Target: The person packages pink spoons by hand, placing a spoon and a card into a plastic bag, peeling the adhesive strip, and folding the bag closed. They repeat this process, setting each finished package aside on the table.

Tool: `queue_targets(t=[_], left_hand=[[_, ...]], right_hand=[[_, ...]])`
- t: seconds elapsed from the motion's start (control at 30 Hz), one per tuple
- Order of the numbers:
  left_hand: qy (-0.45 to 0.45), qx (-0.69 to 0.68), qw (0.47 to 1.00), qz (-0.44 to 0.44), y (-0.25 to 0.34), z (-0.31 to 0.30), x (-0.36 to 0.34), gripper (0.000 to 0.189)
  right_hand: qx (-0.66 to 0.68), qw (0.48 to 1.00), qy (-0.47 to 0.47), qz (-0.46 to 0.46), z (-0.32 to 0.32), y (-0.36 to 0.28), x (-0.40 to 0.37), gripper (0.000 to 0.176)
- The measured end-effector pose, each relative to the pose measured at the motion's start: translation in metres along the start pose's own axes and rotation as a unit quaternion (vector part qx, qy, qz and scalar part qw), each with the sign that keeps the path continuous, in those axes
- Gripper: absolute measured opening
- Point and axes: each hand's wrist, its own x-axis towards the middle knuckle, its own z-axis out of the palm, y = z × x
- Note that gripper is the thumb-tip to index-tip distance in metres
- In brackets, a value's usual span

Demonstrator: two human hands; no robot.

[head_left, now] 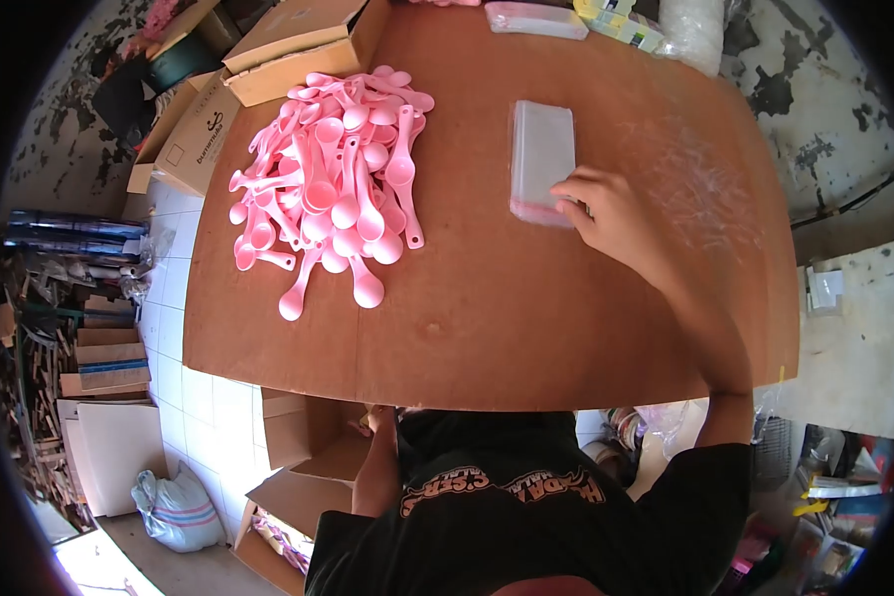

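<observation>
A stack of clear plastic bags (542, 149) lies on the brown table, with a pinkish strip along its near end. My right hand (601, 214) is at the right edge of this stack, its fingers curled and pinched on the plastic bag there; whether a single bag is caught is too fine to see. To the left spreads a large heap of pink plastic measuring spoons (343, 179). My left hand (372, 421) is low beside my body, under the table's front edge and near an open cardboard box (313, 427). Its fingers are mostly hidden.
Loose clear plastic (690, 184) is spread on the table's right side. Along the back are a cardboard box (303, 50), another pack of plastic bags (534, 20) and a bubble-wrap roll (690, 35). A white sack (177, 509) sits on the floor at left.
</observation>
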Motion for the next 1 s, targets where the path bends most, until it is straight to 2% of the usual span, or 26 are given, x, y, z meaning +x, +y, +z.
queue_targets(t=[0.07, 0.13, 0.17, 0.23, 0.3, 0.33, 0.37, 0.4, 0.43, 0.47, 0.5, 0.53, 0.57, 0.6, 0.63, 0.67, 0.7, 0.73, 0.77, 0.8, 0.83, 0.9, 0.97, 1.0], left_hand=[[-0.020, -0.167, 0.986, -0.010, 0.008, -0.005, 0.003, 0.021], [-0.040, -0.322, 0.946, -0.020, 0.011, -0.021, 0.005, 0.021], [0.009, -0.325, 0.946, -0.007, 0.002, -0.029, 0.012, 0.021], [0.247, -0.353, 0.903, -0.015, 0.115, -0.088, -0.041, 0.027], [0.401, -0.269, 0.875, 0.036, 0.069, -0.118, -0.006, 0.031], [0.488, -0.248, 0.837, -0.002, 0.101, -0.149, -0.023, 0.035], [0.547, -0.254, 0.798, -0.022, 0.105, -0.173, -0.021, 0.038], [0.570, -0.249, 0.783, 0.010, 0.157, -0.206, -0.051, 0.041], [0.597, -0.232, 0.768, 0.003, 0.144, -0.227, -0.039, 0.045], [0.642, -0.205, 0.736, 0.068, 0.157, -0.243, -0.046, 0.047], [0.663, -0.159, 0.723, 0.116, 0.199, -0.265, -0.073, 0.047], [0.705, -0.133, 0.643, 0.269, 0.245, -0.284, -0.096, 0.045], [0.707, -0.127, 0.583, 0.380, 0.288, -0.301, -0.119, 0.042], [0.683, -0.198, 0.547, 0.441, 0.325, -0.306, -0.140, 0.037], [0.607, -0.272, 0.517, 0.538, 0.357, -0.306, -0.158, 0.029], [0.529, -0.331, 0.522, 0.581, 0.382, -0.299, -0.174, 0.021], [0.369, -0.361, 0.579, 0.631, 0.401, -0.292, -0.190, 0.017], [0.204, -0.383, 0.662, 0.611, 0.423, -0.285, -0.204, 0.025], [0.001, -0.417, 0.694, 0.588, 0.449, -0.278, -0.203, 0.031], [-0.200, -0.411, 0.749, 0.481, 0.471, -0.275, -0.209, 0.042], [-0.378, -0.436, 0.734, 0.358, 0.498, -0.262, -0.205, 0.052], [-0.518, -0.441, 0.717, 0.152, 0.523, -0.216, -0.180, 0.062], [-0.518, -0.392, 0.758, 0.053, 0.550, -0.181, -0.173, 0.059], [-0.521, -0.391, 0.757, 0.054, 0.557, -0.167, -0.168, 0.059]], right_hand=[[-0.004, 1.000, -0.011, 0.004, -0.001, 0.005, 0.007, 0.007], [-0.012, 0.997, -0.058, 0.053, 0.002, 0.005, 0.010, 0.008], [-0.011, 0.997, -0.056, 0.052, 0.005, 0.009, 0.011, 0.008], [0.028, 0.996, -0.055, 0.064, 0.012, 0.019, 0.015, 0.008], [0.019, 0.995, -0.066, 0.069, 0.016, 0.025, 0.018, 0.008], [0.010, 0.994, -0.078, 0.074, 0.017, 0.027, 0.019, 0.008], [0.009, 0.994, -0.077, 0.074, 0.016, 0.027, 0.020, 0.008], [0.008, 0.992, -0.094, 0.078, 0.016, 0.026, 0.021, 0.010], [0.008, 0.990, -0.111, 0.082, 0.015, 0.026, 0.023, 0.011], [0.006, 0.991, -0.108, 0.082, 0.017, 0.028, 0.023, 0.011], [-0.005, 0.995, -0.080, 0.057, 0.023, 0.031, 0.021, 0.008], [-0.017, 0.998, -0.053, 0.034, 0.025, 0.033, 0.020, 0.007], [-0.020, 0.998, -0.051, 0.036, 0.023, 0.031, 0.019, 0.007], [-0.038, 0.998, -0.038, 0.020, 0.021, 0.028, 0.019, 0.007], [-0.055, 0.998, -0.026, 0.002, 0.018, 0.025, 0.018, 0.007], [-0.059, 0.998, -0.029, -0.001, 0.014, 0.022, 0.017, 0.007], [-0.060, 0.998, -0.021, -0.003, 0.011, 0.017, 0.016, 0.005], [-0.062, 0.998, -0.012, -0.004, 0.007, 0.012, 0.015, 0.004], [-0.063, 0.998, -0.012, -0.008, 0.003, 0.004, 0.012, 0.004], [-0.077, 0.997, -0.018, -0.010, -0.002, -0.006, 0.009, 0.002], [-0.091, 0.996, -0.022, -0.012, -0.007, -0.017, 0.005, 0.002], [-0.125, 0.991, -0.024, -0.044, -0.018, -0.042, -0.002, 0.003], [-0.144, 0.986, -0.001, -0.085, -0.015, -0.059, -0.010, 0.007], [-0.147, 0.986, -0.001, -0.084, -0.012, -0.062, -0.014, 0.007]])
